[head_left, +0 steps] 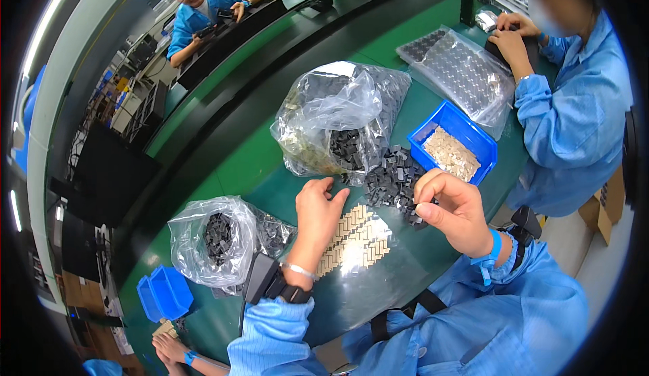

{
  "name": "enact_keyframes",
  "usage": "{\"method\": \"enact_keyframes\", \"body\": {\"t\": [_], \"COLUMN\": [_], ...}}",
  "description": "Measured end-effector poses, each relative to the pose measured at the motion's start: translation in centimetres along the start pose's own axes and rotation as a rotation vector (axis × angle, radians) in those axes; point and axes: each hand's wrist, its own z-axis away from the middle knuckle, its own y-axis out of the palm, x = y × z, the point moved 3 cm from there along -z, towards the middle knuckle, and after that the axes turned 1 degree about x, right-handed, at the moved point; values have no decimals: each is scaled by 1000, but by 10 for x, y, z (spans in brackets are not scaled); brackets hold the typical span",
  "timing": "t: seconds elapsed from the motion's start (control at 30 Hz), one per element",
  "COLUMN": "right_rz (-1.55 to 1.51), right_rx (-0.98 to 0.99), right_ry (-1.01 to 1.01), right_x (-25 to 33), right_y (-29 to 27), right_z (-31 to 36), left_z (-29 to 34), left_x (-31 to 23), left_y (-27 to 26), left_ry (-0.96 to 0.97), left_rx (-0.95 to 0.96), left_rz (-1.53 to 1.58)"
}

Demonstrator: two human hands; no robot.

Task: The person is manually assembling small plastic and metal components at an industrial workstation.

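The person's left forearm, in a blue sleeve (274, 329), rises from the lower edge left of centre, with the left hand (316, 207) at mid-frame. Its back faces up and its fingers bend away from the wrist, the thumb reaching toward the upper right, its tip a little apart from the index finger. The undersides of the fingers are hidden, so I cannot tell whether they grip anything.

The right forearm comes in from the lower right and angles toward the upper left. The right hand (461, 215) is turned with its thumb side toward the camera, index finger arched over and pressed toward the thumb tip in a pinch; against the dark heap behind, I cannot tell whether a piece sits between them. A blue wristband (497, 246) circles that wrist.

The heap of small black blocks (389, 177) lies right of centre, between the hands and at the mouth of a large clear plastic bag (328, 116). Below the heap, in the lower centre, a herringbone layer of beige rectangular pieces (368, 237) lies flat on the green tabletop (399, 278). A blue bin (488, 165) of beige chips stands above the right hand, right of centre.
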Motion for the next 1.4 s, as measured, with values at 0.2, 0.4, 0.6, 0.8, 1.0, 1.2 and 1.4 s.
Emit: {"method": "enact_keyframes", "body": {"t": [0.2, 0.4, 0.6, 0.8, 1.0, 1.2, 1.4], "right_rz": [-108, -93, -121, 5, 111, 56, 50], "right_rx": [-42, -30, -33, 124, 148, 346, 275], "right_ry": [95, 46, 38, -191, -425, -364, -224], "right_x": [-4, -3, -4, -3, 3, 10, 5], "right_y": [-3, 4, 4, 35, 54, 83, 72], "right_z": [4, 7, 8, 12, 24, 33, 38], "left_z": [-7, 2, 35, 101, 139, 159, 169], "left_x": [3, -6, -17, -74, -70, -86, -61], "left_y": [19, 19, -24, -54, -32, -52, -48], "left_ry": [-73, -124, -478, -505, -638, -380, -215], "left_rx": [-113, -138, 8, 113, 26, 20, -15], "left_rz": [16, 175, 945, 1566, 1698, 1679, 1275]}}
